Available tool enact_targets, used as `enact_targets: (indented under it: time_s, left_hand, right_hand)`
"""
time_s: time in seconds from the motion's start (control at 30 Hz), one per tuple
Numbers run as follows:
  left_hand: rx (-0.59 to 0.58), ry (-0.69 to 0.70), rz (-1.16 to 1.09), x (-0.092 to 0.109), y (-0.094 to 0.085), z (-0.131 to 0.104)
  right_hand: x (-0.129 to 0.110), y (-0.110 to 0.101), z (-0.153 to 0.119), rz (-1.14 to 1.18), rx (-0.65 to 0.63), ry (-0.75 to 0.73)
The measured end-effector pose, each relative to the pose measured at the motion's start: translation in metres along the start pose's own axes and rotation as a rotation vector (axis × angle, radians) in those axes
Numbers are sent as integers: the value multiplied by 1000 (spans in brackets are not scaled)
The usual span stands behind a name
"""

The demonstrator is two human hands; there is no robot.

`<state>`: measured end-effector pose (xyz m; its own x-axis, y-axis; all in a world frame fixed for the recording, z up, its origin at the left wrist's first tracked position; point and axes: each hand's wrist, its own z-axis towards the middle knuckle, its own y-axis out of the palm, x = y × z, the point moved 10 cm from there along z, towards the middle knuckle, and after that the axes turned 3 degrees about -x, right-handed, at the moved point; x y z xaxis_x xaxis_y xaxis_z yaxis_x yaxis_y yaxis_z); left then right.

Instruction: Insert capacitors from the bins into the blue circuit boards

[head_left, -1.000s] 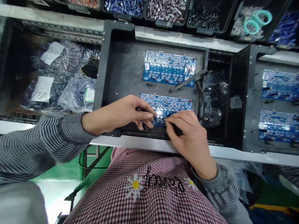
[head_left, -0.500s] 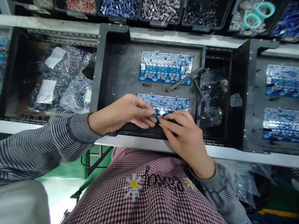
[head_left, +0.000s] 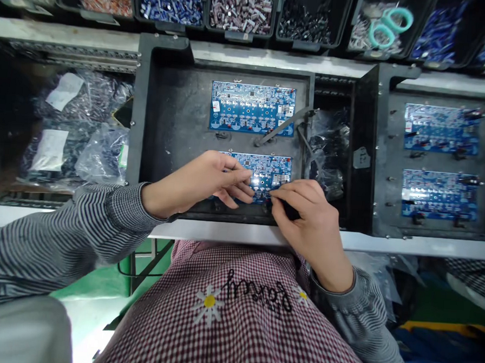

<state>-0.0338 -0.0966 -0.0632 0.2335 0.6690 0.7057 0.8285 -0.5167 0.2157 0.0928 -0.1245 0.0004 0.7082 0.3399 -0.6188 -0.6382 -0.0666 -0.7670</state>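
Note:
A blue circuit board (head_left: 269,177) lies in the black tray (head_left: 177,107), its left part covered by my left hand (head_left: 226,182). The thumb and fingers of that hand are loosely closed over the board; whatever sits between them is too small to make out. At the board's lower right edge, my right hand (head_left: 300,206) has its thumb and index finger brought together in a pinch. Their tips are close to a small dark part, and I cannot tell what they hold. Farther back in the same tray is a second blue circuit board (head_left: 250,110).
A metal bar (head_left: 284,128) slants over the rear board's right corner. Bins of small parts, including blue components (head_left: 173,2), line the back; teal-handled scissors (head_left: 391,28) rest in one. Bagged parts (head_left: 66,123) lie to the left. Another tray (head_left: 438,162) with boards stands right.
My hands have drawn apart, the right one moving rightward along the board's front edge, which uncovers more of the board. The trays and bins appear farther left in view.

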Motion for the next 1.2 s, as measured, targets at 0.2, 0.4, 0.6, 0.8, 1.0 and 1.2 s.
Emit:
enact_targets:
  time_s: [0.2, 0.4, 0.6, 0.8, 1.0, 1.2]
  left_hand:
    - [39, 80, 165, 7, -12, 2]
    - [-42, 64, 164, 4, -13, 4]
    - [-71, 15, 123, 0, -18, 6]
    - [-187, 16, -6, 8, -12, 5]
    - [-109, 50, -246, 22, -44, -1]
    - [-71, -7, -78, 22, -79, -2]
  right_hand:
    - [-3, 4, 2, -22, -33, -28]
    - [-3, 7, 3, -27, -72, -17]
    - [-3, 11, 0, -24, -169, -43]
    - [-36, 0, 35, 3, -52, -130]
    - [-44, 10, 111, -81, -45, -201]
    - [-16, 49, 154, -96, -183, -168]
